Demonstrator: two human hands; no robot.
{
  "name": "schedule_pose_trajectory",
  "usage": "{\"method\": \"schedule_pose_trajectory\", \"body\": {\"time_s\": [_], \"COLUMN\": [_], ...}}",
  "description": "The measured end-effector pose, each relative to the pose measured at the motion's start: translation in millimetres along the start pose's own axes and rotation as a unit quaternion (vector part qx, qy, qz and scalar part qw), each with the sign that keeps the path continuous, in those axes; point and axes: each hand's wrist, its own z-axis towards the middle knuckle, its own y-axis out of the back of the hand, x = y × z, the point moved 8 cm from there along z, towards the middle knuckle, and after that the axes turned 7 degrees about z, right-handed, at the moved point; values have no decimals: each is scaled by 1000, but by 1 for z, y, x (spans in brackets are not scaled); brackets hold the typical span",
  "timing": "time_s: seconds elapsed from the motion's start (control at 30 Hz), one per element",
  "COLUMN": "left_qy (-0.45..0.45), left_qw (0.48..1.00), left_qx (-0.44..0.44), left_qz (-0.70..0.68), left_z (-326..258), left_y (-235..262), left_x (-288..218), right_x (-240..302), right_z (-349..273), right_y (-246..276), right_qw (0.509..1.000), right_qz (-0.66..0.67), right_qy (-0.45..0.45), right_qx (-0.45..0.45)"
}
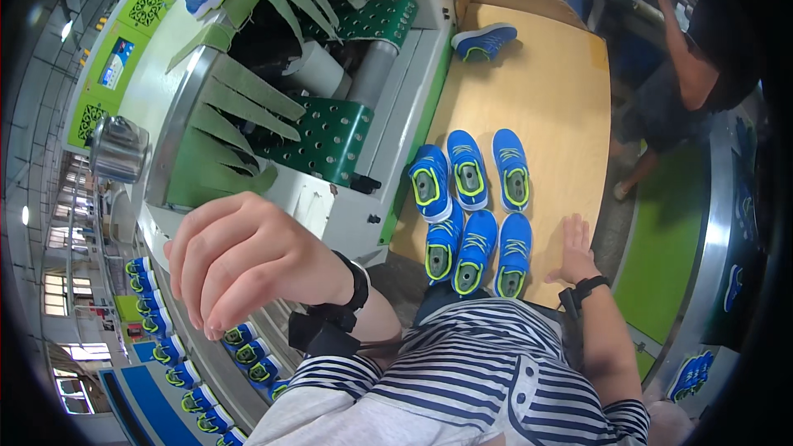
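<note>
Left hand (244,260) raised, left of frame center, in front of the white machine (301,211). Fingers loosely curled, close together; palm side hidden, can't tell if they grip anything. Right hand (575,252) flat on bench (549,74) near its right edge, right of center, fingers slightly spread, just beside the shoes. Six blue shoes (477,244) upright on bench, two rows of three, frame center. Lone blue shoe (487,41) at bench's far end, upper center.

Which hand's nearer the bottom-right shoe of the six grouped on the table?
Right. Right hand is on the tabletop, just right of the shoe; left hand is well to its left.
</note>
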Motion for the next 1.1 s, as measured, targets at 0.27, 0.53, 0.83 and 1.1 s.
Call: {"method": "schedule_pose_trajectory", "body": {"time_s": [0.27, 0.53, 0.83, 1.1], "left_qy": [48, 297, 448, 390], "left_qw": [996, 665, -59, 56], "left_qx": [77, -220, 6, -31], "left_qz": [-25, 649, 892, 919], "left_z": [5, -56, -224, -143], "left_y": [-23, 91, 233, 293], "left_x": [11, 10, -31, -28], "right_x": [-3, 0, 3, 9], "right_z": [0, -2, 5, 32], "right_y": [-4, 1, 33, 37], "right_qw": [1000, 999, 998, 993], "right_qz": [1, -35, 2, -68], "right_qy": [3, 7, 64, 83], "right_qx": [-6, -19, 2, -50]}}
